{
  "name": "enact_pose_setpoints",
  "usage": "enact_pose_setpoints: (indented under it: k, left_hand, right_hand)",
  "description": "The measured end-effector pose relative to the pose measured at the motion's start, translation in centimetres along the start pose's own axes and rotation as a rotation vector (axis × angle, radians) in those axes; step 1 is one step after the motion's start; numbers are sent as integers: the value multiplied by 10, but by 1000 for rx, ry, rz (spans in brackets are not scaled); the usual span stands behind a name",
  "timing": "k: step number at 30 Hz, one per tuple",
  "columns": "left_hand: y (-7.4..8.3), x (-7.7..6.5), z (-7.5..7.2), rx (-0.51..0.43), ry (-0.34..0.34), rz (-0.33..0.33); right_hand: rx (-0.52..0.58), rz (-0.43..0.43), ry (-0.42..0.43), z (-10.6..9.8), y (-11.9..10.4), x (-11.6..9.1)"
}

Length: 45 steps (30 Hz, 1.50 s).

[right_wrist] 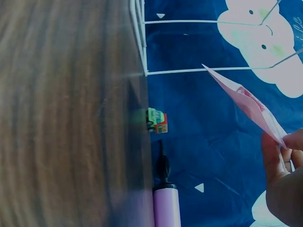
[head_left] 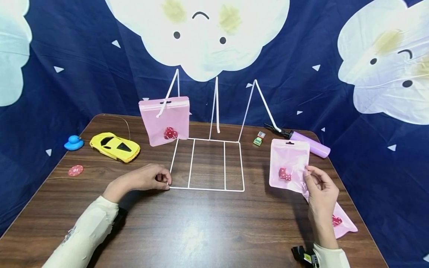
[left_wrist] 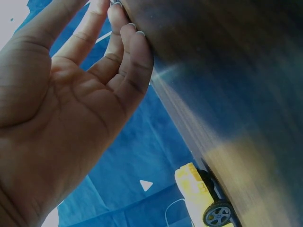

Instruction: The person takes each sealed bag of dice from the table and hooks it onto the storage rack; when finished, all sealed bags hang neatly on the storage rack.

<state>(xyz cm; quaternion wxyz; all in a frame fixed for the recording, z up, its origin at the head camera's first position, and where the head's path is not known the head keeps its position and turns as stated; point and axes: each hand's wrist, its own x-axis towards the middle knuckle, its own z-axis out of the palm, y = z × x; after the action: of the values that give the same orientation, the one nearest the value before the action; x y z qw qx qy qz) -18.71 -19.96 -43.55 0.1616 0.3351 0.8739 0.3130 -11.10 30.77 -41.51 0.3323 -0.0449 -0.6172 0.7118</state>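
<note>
A white wire display rack stands on the table, its three arms rising at the back. On its left arm hangs a pink zip bag with red dice in it. My left hand pinches the rack's front left corner between thumb and fingertips; the palm fills much of the left wrist view. At the right, my right hand holds a second pink bag by its side edge, above the table. Red dice show through its front. In the right wrist view this bag is seen nearly edge-on.
Another pink bag with dice lies under my right forearm. A purple pump and a small green toy car are behind. To the left are a yellow toy car, a blue duck and a red chip.
</note>
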Motion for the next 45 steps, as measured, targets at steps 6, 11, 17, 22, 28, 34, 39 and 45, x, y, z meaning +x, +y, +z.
enact_pose_setpoints:
  k: [6, 11, 17, 22, 28, 34, 39, 45]
  left_hand:
    - [-1, 0, 0, -10, -7, -1]
    - [-2, -1, -1, -17, -6, 0]
    - [1, -1, -2, -11, -6, -8]
    - [2, 1, -2, -11, -5, -8]
    - [0, 0, 0, -12, -8, -26]
    - [-1, 1, 0, -13, -14, -24]
    - [-1, 1, 0, -15, -14, -26]
    - [1, 0, -1, -12, -12, -24]
  right_hand:
    - [141, -38, 39, -3, -8, 1]
    - [240, -73, 43, -3, -11, 2]
    - [288, -77, 64, -2, -14, 0]
    - [347, -79, 81, 0, -21, -1]
    - [416, -96, 91, 2, -32, -2]
    - [474, -128, 111, 7, -42, -5]
    - [495, -156, 151, 13, -49, -7]
    - [541, -160, 192, 19, -57, -11]
